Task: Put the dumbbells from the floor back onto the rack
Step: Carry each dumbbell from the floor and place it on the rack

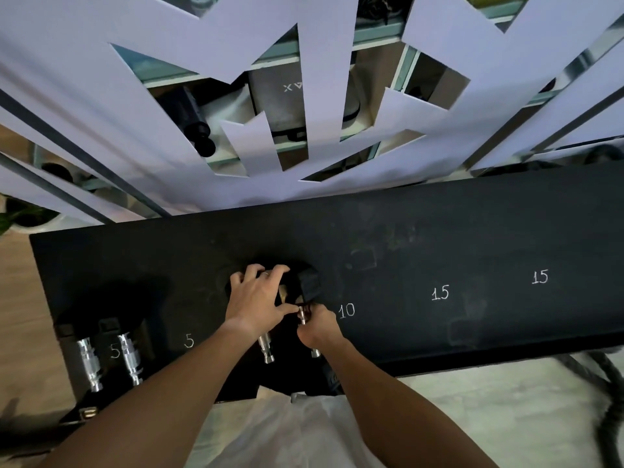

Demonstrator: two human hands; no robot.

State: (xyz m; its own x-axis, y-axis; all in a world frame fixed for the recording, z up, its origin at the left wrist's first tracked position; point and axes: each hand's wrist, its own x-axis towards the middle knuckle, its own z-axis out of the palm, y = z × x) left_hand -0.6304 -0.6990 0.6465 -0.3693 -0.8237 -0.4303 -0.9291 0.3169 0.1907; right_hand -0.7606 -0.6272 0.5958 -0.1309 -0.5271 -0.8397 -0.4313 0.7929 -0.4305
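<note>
The light is soft and comes from above and behind the pale lilac cut-out panels (101,96), which read bright and evenly lit. The matt black rack top (472,238) below them is dim and swallows detail; the black dumbbell heads almost merge with it, and only the white chalked numbers (440,292) stand out. The chrome dumbbell handles (88,363) at lower left carry sharp white glints. A diffuse shadow pools on the rack top above those handles. Wide-angle distortion bends the rack's edges and fans the panels outward toward the corners. Focus is fairly even, softening slightly at the frame's borders.
</note>
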